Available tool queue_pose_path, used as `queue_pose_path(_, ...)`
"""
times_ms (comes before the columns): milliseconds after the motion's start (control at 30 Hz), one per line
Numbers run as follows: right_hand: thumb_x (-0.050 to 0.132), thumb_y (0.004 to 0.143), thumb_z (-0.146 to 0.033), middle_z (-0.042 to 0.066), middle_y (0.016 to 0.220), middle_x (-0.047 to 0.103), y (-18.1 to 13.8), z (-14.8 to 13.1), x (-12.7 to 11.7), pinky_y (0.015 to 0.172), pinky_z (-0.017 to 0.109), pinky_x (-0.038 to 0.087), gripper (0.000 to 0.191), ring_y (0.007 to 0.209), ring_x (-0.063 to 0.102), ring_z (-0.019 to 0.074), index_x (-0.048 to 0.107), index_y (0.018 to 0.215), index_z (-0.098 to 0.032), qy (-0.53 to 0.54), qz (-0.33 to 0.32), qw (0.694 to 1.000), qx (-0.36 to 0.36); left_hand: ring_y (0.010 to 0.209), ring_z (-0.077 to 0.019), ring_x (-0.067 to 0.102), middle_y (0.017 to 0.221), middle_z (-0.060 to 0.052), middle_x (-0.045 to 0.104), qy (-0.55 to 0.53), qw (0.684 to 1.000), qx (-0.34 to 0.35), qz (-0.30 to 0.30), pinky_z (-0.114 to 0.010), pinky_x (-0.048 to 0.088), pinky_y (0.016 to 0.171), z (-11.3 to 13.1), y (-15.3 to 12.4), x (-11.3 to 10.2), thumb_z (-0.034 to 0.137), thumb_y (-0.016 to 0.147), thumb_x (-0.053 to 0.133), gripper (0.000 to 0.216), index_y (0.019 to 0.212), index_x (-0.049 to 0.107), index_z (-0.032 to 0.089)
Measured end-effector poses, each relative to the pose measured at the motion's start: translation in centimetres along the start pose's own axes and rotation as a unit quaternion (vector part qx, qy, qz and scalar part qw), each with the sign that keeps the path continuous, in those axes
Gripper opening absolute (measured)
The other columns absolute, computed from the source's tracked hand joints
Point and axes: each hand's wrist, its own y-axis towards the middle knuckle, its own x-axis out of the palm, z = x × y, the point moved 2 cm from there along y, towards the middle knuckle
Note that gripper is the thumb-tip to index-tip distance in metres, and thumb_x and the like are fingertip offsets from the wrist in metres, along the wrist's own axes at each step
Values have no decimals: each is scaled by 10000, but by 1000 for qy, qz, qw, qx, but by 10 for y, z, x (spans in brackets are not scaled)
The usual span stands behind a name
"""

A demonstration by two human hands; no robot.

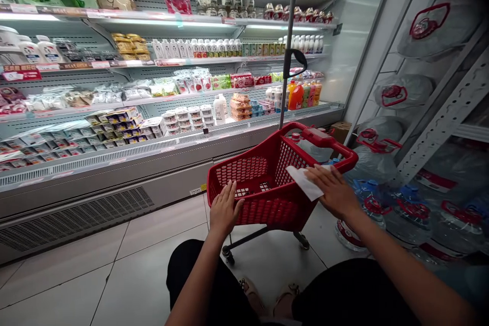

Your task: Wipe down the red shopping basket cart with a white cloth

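A small red plastic shopping cart [282, 206] stands in front of me on dark wheels, its basket walls pierced with holes. My left hand [225, 209] is at the basket's near left rim, fingers stretched out and holding nothing; whether it touches the rim I cannot tell. With my right hand [333, 188] I hold a white tissue [308, 185] against the cart's near side, below the red push handle [324, 140]. The fingers lie flat over the tissue, and its loose part spreads out to their left.
An open refrigerated shelf [160, 147] with dairy tubs, bottles and packets runs along the left and back. At right, large water bottles [408, 209] stand by a white metal rack [446, 107]. A grey pole [289, 35] with a black grip rises behind the cart.
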Motion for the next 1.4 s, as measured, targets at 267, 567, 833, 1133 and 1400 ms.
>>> queue_pose_path(267,433,991,-239,86,1537,562,-8,-18,-9,1295,585,141,614,1493,399,298,378,1602,-219,-24,25,999,40,1569,-228,308,1699,-22,333,-49,994,101,7,-448,272,1284,101,19,14,598,1066,331,676,1660,258,284)
queue_pose_path(567,396,986,-203,38,1642,446,-24,27,-27,1298,512,188,699,1536,354,236,239,1664,-269,-61,-2,998,26,1386,-251,516,1618,-9,476,-108,980,167,13,-462,383,1191,150,31,24,571,1070,384,681,1672,159,347)
queue_pose_path(833,398,972,-229,87,1581,516,-25,66,-39,1288,525,210,652,1544,327,267,342,1621,-202,-96,35,985,142,1538,-234,358,1708,14,317,-89,980,175,34,-455,315,1265,147,27,25,535,1071,408,713,1683,104,330)
queue_pose_path(1133,395,1010,-231,-2,1690,355,-14,-10,-4,1290,495,218,730,1571,283,239,127,1685,-301,-19,-41,999,-26,1588,-225,256,1737,25,202,-69,978,192,52,-456,276,1290,135,27,27,543,1071,400,728,1685,76,324)
queue_pose_path(1400,382,984,-227,9,1731,252,-13,77,-7,1298,513,208,774,1589,228,244,68,1691,-267,-79,-20,991,105,1564,-234,314,1711,58,274,-16,986,153,59,-460,282,1284,86,15,27,529,1079,387,678,1675,104,373)
